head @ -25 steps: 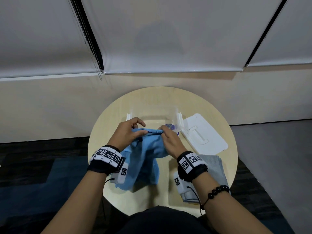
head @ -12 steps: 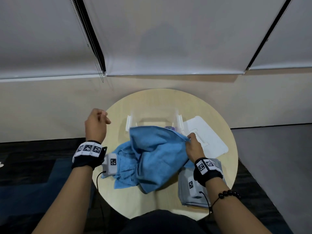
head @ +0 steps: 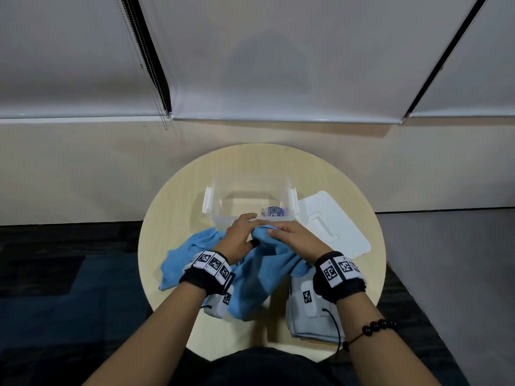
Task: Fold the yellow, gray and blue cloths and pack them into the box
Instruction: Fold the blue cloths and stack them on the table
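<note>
A blue cloth (head: 259, 277) lies bunched on the round table, spreading left and hanging toward me. My left hand (head: 239, 238) and my right hand (head: 292, 236) meet over its far edge, both pinching the fabric just in front of the clear plastic box (head: 220, 201). The box stands open with only a purple label inside. A folded gray cloth (head: 309, 324) lies at the near right under my right wrist, with a thin yellow edge (head: 320, 342) showing beneath it.
The box's white lid (head: 337, 232) lies flat to the right of the box. The round wooden table (head: 172, 218) stands close to a wall with lowered blinds. Dark carpet surrounds the table.
My left hand, which was lifted away at the left, has come back to the cloth beside my right hand. The spread blue cloth has dropped and gathered in front of the box.
</note>
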Motion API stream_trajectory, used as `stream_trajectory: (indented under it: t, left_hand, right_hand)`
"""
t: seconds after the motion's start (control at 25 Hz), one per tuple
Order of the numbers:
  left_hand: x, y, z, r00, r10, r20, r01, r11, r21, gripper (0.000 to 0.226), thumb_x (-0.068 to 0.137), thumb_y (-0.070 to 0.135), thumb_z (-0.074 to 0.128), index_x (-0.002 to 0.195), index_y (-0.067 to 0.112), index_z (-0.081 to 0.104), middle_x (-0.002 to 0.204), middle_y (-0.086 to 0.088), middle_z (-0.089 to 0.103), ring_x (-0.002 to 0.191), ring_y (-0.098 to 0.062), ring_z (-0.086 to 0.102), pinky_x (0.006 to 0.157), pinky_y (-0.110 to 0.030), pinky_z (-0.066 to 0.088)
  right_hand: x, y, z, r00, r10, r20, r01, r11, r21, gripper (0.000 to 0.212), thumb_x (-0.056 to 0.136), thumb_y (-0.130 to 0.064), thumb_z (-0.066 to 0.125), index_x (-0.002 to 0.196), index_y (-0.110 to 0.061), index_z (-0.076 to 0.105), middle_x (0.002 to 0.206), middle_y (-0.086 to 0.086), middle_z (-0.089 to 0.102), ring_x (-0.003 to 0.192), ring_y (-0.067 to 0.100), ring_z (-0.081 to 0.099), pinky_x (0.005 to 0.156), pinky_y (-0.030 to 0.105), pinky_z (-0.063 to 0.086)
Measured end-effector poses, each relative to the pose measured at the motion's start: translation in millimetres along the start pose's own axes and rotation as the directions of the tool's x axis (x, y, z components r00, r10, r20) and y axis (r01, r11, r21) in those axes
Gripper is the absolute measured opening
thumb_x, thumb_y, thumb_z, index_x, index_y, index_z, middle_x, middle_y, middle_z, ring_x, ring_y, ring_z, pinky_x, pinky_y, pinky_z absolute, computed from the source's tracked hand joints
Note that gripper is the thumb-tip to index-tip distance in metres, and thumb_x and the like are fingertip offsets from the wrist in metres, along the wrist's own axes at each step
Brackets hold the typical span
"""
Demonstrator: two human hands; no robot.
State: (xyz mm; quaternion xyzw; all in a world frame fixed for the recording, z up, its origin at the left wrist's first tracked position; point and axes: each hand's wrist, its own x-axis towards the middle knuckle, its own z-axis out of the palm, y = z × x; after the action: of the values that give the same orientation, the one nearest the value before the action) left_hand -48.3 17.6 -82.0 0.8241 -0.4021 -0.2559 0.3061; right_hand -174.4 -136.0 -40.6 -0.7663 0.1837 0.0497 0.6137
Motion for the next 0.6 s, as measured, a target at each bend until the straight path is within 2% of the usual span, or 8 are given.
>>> stream_trajectory:
  t: [0.04,0.12,0.16,0.24,0.32,0.4,0.52,0.6]
  left_hand:
    - [4,-3,-1,1.0,-0.007,-0.027,0.009,0.999,0.052,0.049,0.091,0.007,0.067,0.136,0.024,0.059,0.151,-0.006,0.041,0.14,-0.024,0.038,0.118,-0.044,0.029]
    - [6,-10,-10,0.983,0.006,-0.181,0.015,0.993,0.115,0.03,0.084,0.013,0.076,0.114,0.014,0.073,0.141,-0.01,0.053,0.133,-0.028,0.049,0.111,-0.041,0.036]
    - [5,-15,-18,0.96,0.016,-0.279,0.019,0.992,0.122,0.024,0.079,0.017,0.082,0.1,0.008,0.075,0.133,-0.012,0.059,0.126,-0.028,0.054,0.106,-0.038,0.04]
    - [1,-26,-36,0.902,0.0,-0.431,0.037,0.996,0.078,0.026,0.073,0.022,0.088,0.084,0.005,0.071,0.12,-0.01,0.066,0.113,-0.022,0.06,0.096,-0.033,0.043]
    - [-4,-31,-53,0.884,-0.118,-0.452,0.059,0.988,-0.142,0.02,0.077,0.018,0.084,0.08,0.011,0.065,0.1,-0.004,0.07,0.095,-0.016,0.061,0.083,-0.03,0.046]
    - [-4,-32,-67,0.877,-0.215,-0.43,0.064,0.939,-0.339,0.012,0.082,0.005,0.072,0.08,0.013,0.064,0.084,-0.002,0.069,0.08,-0.014,0.061,0.07,-0.024,0.047]
    - [2,-29,-83,0.852,-0.236,-0.467,0.015,0.903,-0.429,0.016,0.086,0.002,0.067,0.088,0.016,0.074,0.085,0.011,0.075,0.079,0.001,0.067,0.068,-0.009,0.047]
    - [4,-26,-91,0.827,-0.243,-0.506,-0.004,0.899,-0.438,0.015,0.087,0.005,0.068,0.089,0.017,0.075,0.085,0.015,0.074,0.078,0.008,0.066,0.066,-0.004,0.045]
  right_hand:
    - [-2,-6,-4,1.0,-0.004,-0.002,0.004,1.0,0.021,0.024,0.1,-0.023,0.055,0.11,-0.019,0.076,0.11,0.001,0.076,0.112,0.02,0.068,0.101,0.032,0.05]
    - [-5,-14,-17,0.998,-0.04,-0.051,0.041,0.999,0.025,0.026,0.098,-0.025,0.053,0.107,-0.013,0.074,0.104,0.003,0.076,0.106,0.024,0.069,0.096,0.039,0.051]
    - [-7,-15,-25,0.993,-0.072,-0.097,0.073,0.997,0.004,0.027,0.098,-0.025,0.05,0.105,-0.01,0.071,0.099,0.004,0.075,0.1,0.023,0.069,0.093,0.04,0.051]
    - [-7,-12,-41,0.966,-0.116,-0.232,0.09,0.989,-0.119,0.023,0.099,-0.027,0.047,0.098,-0.011,0.063,0.094,0.013,0.068,0.086,0.02,0.061,0.086,0.045,0.049]
    - [-6,-3,-50,0.93,-0.071,-0.361,-0.004,0.979,-0.202,0.012,0.102,-0.028,0.047,0.097,-0.02,0.055,0.095,0.011,0.065,0.085,0.02,0.057,0.08,0.043,0.045]
    - [-3,11,-50,0.916,-0.013,-0.4,-0.089,0.968,-0.236,0.006,0.102,-0.025,0.048,0.099,-0.021,0.05,0.092,0.002,0.062,0.086,0.02,0.056,0.073,0.036,0.04]
    - [5,29,-43,0.899,0.017,-0.438,-0.157,0.945,-0.285,0.01,0.104,-0.023,0.047,0.097,-0.017,0.052,0.087,0.004,0.061,0.081,0.024,0.055,0.065,0.032,0.039]
    - [10,38,-41,0.873,0.061,-0.485,-0.234,0.923,-0.306,0.017,0.104,-0.025,0.046,0.098,-0.013,0.056,0.092,0.009,0.064,0.086,0.03,0.057,0.073,0.038,0.044]
